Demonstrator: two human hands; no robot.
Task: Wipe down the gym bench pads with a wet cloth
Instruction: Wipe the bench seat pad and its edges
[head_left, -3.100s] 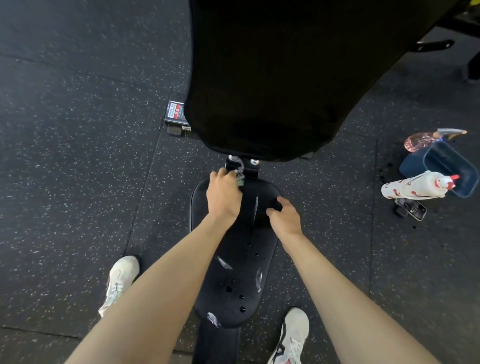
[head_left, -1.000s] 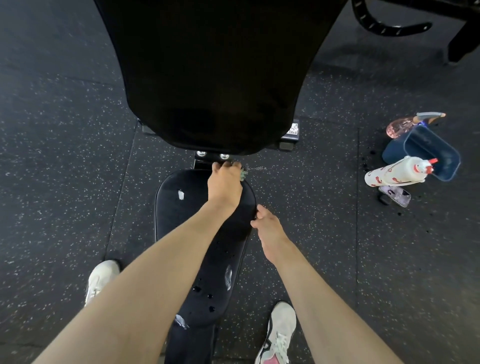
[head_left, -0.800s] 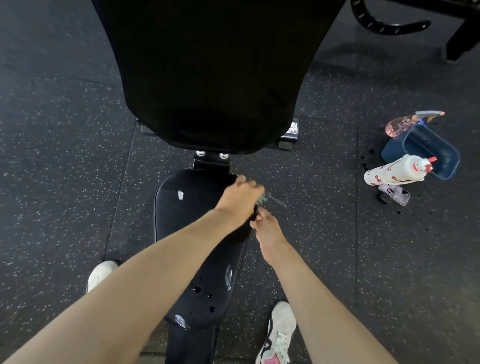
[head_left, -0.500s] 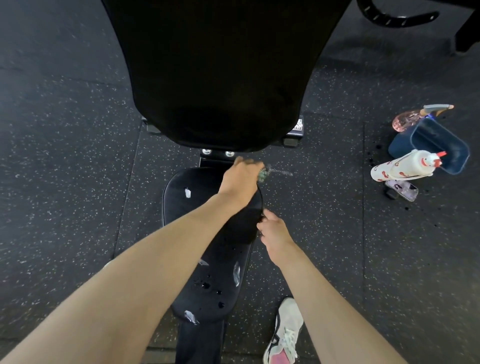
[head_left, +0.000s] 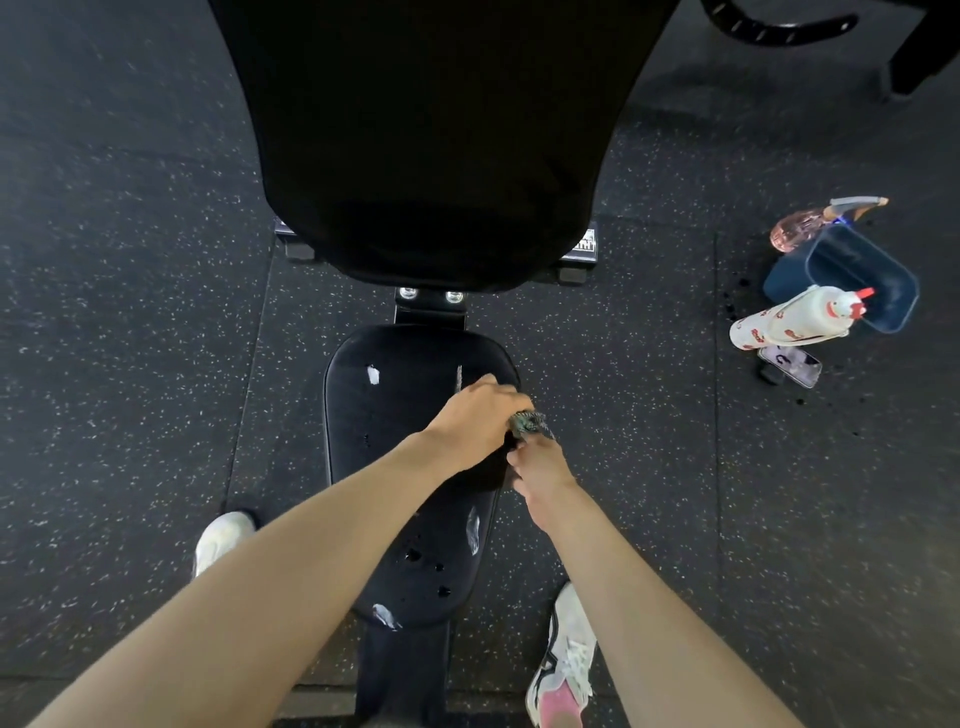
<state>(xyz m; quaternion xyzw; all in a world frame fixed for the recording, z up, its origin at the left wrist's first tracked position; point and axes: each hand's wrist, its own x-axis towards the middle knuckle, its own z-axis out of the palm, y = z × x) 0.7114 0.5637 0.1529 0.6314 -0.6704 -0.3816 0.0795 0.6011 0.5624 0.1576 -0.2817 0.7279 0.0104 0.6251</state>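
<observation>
The left hand (head_left: 478, 423) bunches the wet cloth (head_left: 527, 421) in a tight grip at the right edge of the seat pad (head_left: 374, 447), likely to scrub the rim. The right hand (head_left: 540, 467) rests just below, probably steadying; its grip I cannot tell. The surface carries droplets and glints. A white spray bottle (head_left: 789, 325), blue tub (head_left: 784, 283) and phone (head_left: 792, 364) lie on the speckled rubber floor (head_left: 130, 312), well apart from the pad.

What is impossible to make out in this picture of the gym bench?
Head view:
- Greenish wet cloth: mostly hidden inside the left hand.
- Right hand: fingers hidden beneath its own back, grip unclear.
- Tall black backrest pad: top cut off by the picture edge.
- Pale label on bench base: too small to read.
</observation>
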